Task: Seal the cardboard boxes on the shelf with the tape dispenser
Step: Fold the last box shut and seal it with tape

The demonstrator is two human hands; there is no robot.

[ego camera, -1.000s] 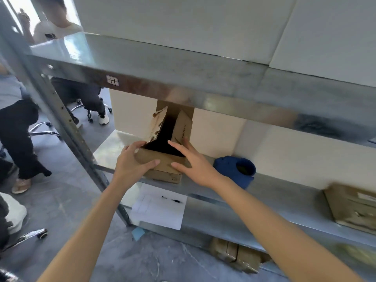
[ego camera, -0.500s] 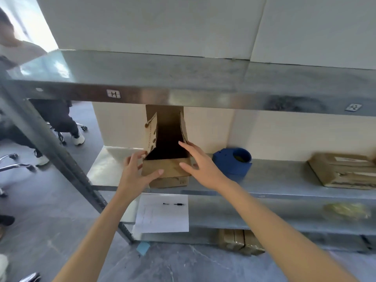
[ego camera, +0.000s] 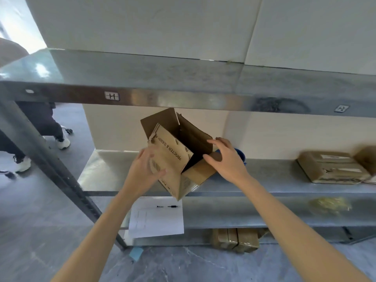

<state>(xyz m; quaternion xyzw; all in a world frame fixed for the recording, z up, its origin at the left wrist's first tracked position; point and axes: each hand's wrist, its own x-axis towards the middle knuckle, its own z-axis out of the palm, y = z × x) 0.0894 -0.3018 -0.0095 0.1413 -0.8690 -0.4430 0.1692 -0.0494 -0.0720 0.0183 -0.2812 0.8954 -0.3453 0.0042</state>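
An open brown cardboard box [ego camera: 173, 157] with printed lettering sits skewed on the metal shelf [ego camera: 274, 180], one bottom corner jutting over the front edge and its flaps up. My left hand [ego camera: 142, 171] grips the box's left side, thumb across the printed face. My right hand [ego camera: 227, 161] rests with spread fingers on the right flap, thumb against the short front flap. The blue tape dispenser [ego camera: 242, 157] stands right behind that hand, mostly hidden.
Taped boxes [ego camera: 329, 167] lie at the shelf's right end. The upper shelf's lip [ego camera: 183, 98] hangs just above the flaps. A paper sheet [ego camera: 156, 218] with a pen [ego camera: 167, 206] is one level down; more boxes [ego camera: 236, 239] below. A steel upright [ego camera: 46, 159] and a person's legs [ego camera: 40, 123] are left.
The box has turned from square-on to corner-forward and slid toward the shelf's front edge. My left hand moved onto its printed side; my right hand shifted onto the right flap, covering the dispenser.
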